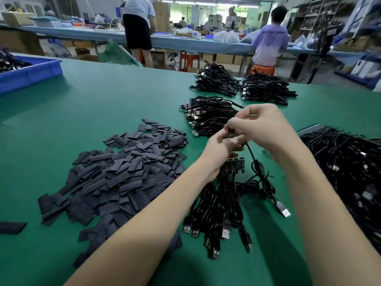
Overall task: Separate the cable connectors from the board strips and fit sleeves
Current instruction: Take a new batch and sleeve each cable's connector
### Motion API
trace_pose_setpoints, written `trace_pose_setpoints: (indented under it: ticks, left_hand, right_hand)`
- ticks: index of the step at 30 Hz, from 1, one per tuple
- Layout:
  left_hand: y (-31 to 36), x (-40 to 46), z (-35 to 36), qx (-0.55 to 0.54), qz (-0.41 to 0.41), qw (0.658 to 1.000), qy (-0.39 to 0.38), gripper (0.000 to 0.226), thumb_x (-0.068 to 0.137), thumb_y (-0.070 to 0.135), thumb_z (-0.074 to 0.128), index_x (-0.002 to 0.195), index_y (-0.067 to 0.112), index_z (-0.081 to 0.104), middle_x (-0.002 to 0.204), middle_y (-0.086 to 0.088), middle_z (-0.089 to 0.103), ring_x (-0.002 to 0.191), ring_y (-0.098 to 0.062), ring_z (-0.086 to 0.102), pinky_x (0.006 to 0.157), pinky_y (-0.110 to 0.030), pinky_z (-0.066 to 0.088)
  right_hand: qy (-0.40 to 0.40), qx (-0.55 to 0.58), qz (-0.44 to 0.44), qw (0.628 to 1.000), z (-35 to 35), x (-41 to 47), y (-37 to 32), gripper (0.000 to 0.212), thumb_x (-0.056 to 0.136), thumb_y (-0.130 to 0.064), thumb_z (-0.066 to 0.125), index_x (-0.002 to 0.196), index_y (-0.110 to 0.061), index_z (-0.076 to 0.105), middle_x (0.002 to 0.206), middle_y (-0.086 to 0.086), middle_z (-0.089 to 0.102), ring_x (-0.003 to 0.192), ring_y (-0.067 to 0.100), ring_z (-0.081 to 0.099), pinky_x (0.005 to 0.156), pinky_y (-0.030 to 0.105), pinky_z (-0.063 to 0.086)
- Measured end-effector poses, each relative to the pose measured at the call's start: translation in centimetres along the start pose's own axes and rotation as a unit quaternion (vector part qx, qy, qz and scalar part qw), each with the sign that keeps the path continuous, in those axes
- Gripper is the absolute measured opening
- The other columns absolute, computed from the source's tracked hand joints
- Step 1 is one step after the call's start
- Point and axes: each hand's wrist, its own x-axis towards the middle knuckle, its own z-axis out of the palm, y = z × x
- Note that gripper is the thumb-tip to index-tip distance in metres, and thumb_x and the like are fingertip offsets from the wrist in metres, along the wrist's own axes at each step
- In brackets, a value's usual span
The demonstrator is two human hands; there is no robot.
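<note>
Mid-frame, pinching one black cable (pixel 250 150) with both the left hand (pixel 221 147) and right hand (pixel 261 125) above the board strip (pixel 235 165), sleeve pile (pixel 127 168) left, finished-looking bundles (pixel 208 114) above, big untouched heap (pixel 350 168) right, so loads left probably.

Open mat (pixel 103 96) between sleeve pile (pixel 127 168) and bin (pixel 31 75)

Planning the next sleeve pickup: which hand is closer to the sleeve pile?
Left. The left hand is nearer the sleeve pile on its side; the right hand pinches the cable.
</note>
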Motion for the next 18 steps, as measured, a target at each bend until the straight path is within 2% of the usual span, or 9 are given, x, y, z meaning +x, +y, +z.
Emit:
trace_pose_setpoints:
  ticks: [2, 5, 7, 8, 12, 16, 18]
  left_hand:
    - [-0.1, 0.3, 0.3, 0.010, -0.001, 1.000, -0.006, 0.009, 0.098, 0.012, 0.062, 0.096, 0.020, 0.064, 0.088, 0.002, 0.069, 0.080, -0.010, 0.065, 0.070, -0.023, 0.047]
    - [-0.1, 0.2, 0.6, 0.038, 0.016, 0.999, -0.004, 0.008, 0.096, 0.016, 0.067, 0.098, 0.024, 0.065, 0.089, 0.004, 0.075, 0.085, -0.008, 0.068, 0.075, -0.026, 0.048]
    - [-0.1, 0.3, 0.4, 0.070, 0.032, 0.997, -0.010, 0.012, 0.095, 0.021, 0.069, 0.103, 0.026, 0.062, 0.089, 0.007, 0.078, 0.085, -0.001, 0.069, 0.077, -0.026, 0.047]
    - [0.3, 0.1, 0.4, 0.087, 0.036, 0.995, -0.016, 0.015, 0.095, 0.024, 0.070, 0.106, 0.027, 0.061, 0.091, 0.008, 0.078, 0.086, 0.003, 0.069, 0.078, -0.026, 0.046]
    - [1.3, -0.2, 0.6, 0.117, 0.049, 0.991, -0.042, 0.025, 0.094, 0.029, 0.071, 0.115, 0.024, 0.058, 0.096, 0.007, 0.079, 0.091, 0.006, 0.068, 0.084, -0.028, 0.044]
    - [1.7, -0.3, 0.9, 0.121, 0.044, 0.989, -0.071, 0.025, 0.092, 0.031, 0.072, 0.113, 0.025, 0.058, 0.098, 0.005, 0.079, 0.095, 0.002, 0.069, 0.089, -0.031, 0.043]
    - [1.8, -0.3, 1.0, 0.116, 0.044, 0.989, -0.078, 0.024, 0.092, 0.030, 0.073, 0.111, 0.025, 0.058, 0.097, 0.004, 0.079, 0.094, 0.002, 0.070, 0.088, -0.031, 0.043]
  right_hand:
    - [0.017, 0.084, 0.023, 0.996, -2.0, -0.6, 1.7, 0.014, 0.082, -0.022, 0.083, 0.078, -0.013, 0.072, 0.063, -0.010, 0.068, 0.050, 0.000, 0.051, 0.048, 0.014, 0.039]
    - [0.038, 0.197, 0.063, 0.978, -3.8, -1.2, 3.8, 0.021, 0.078, -0.035, 0.086, 0.088, -0.020, 0.075, 0.084, -0.008, 0.074, 0.061, 0.007, 0.045, 0.047, 0.016, 0.033]
    - [0.046, 0.276, 0.071, 0.958, -4.2, -1.3, 4.8, 0.034, 0.072, -0.040, 0.085, 0.100, -0.023, 0.077, 0.095, -0.006, 0.078, 0.061, 0.006, 0.044, 0.045, 0.013, 0.032]
    - [0.052, 0.303, 0.066, 0.949, -4.2, -1.4, 5.1, 0.036, 0.070, -0.041, 0.084, 0.101, -0.024, 0.079, 0.099, -0.005, 0.078, 0.060, 0.006, 0.043, 0.045, 0.013, 0.031]
    - [0.059, 0.355, 0.058, 0.931, -3.8, -1.8, 5.9, 0.021, 0.071, -0.039, 0.084, 0.086, -0.026, 0.083, 0.095, -0.007, 0.077, 0.057, 0.004, 0.039, 0.044, 0.012, 0.027]
    - [0.074, 0.403, 0.067, 0.910, -3.7, -1.7, 6.4, 0.027, 0.072, -0.035, 0.083, 0.095, -0.021, 0.080, 0.096, -0.008, 0.077, 0.053, 0.003, 0.037, 0.043, 0.013, 0.025]
    - [0.074, 0.422, 0.062, 0.901, -3.7, -1.7, 6.7, 0.021, 0.071, -0.034, 0.084, 0.089, -0.023, 0.082, 0.097, -0.007, 0.077, 0.053, 0.003, 0.035, 0.044, 0.014, 0.024]
